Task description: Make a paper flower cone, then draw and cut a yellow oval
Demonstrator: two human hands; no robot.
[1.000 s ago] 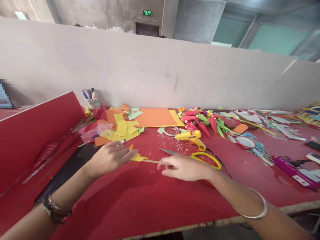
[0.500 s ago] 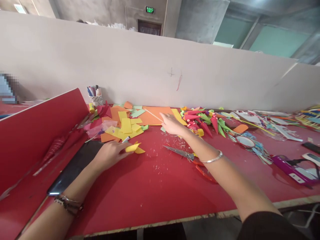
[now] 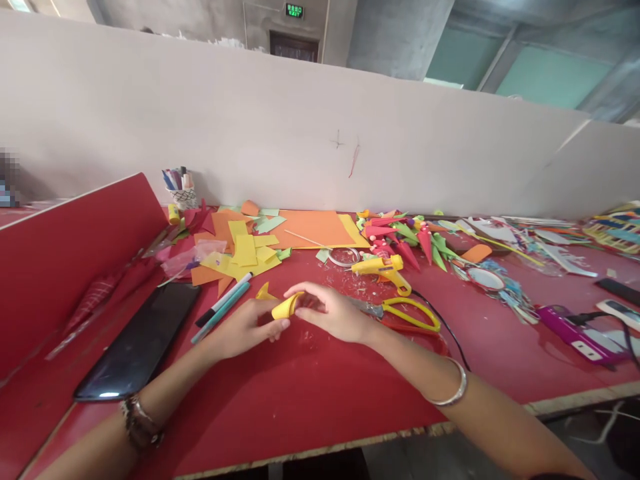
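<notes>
My left hand pinches a yellow curled craft piece, which looks like foam or paper. My right hand grips the right end of the same piece between thumb and fingers. A pointed yellow tip shows behind my left fingers. Two pens, one white with a dark cap and one teal, lie to the left of my left hand. Just beyond my right hand lie a yellow glue gun and scissors with yellow and red handles.
A black phone lies at the left beside a red upright panel. Coloured scraps, an orange sheet and a thin stick are at the back. Red and green cones and a purple power strip are farther right.
My right hand has come back from the stick by the orange sheet to the yellow piece, uncovering the glue gun. The piece now sits between both hands, and the view has shifted slightly.
</notes>
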